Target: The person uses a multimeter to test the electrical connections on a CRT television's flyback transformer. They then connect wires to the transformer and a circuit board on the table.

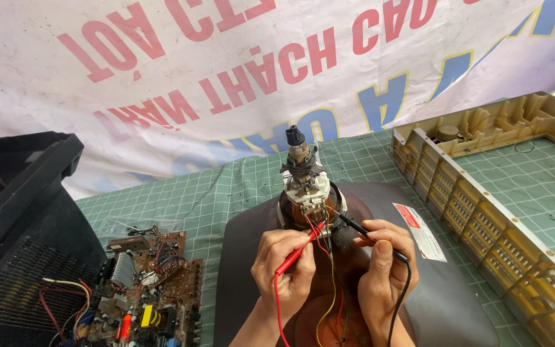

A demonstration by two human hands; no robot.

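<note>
A dark grey picture tube (419, 283) lies face down on the green grid mat, its glass neck (301, 168) and white yoke standing upright. My left hand (284, 265) is shut on a red meter probe (300, 249), whose tip touches the wires at the yoke's base. My right hand (385, 266) is shut on a black meter probe (356, 226), its tip pointing at the same spot from the right. Red, yellow and black wires run down between my hands.
A brown circuit board (149, 292) with many parts lies at the lower left beside a black plastic housing (17, 212). A beige front frame (483, 212) lies on the right. A white banner (226, 71) with coloured letters hangs behind the green grid mat (239, 180).
</note>
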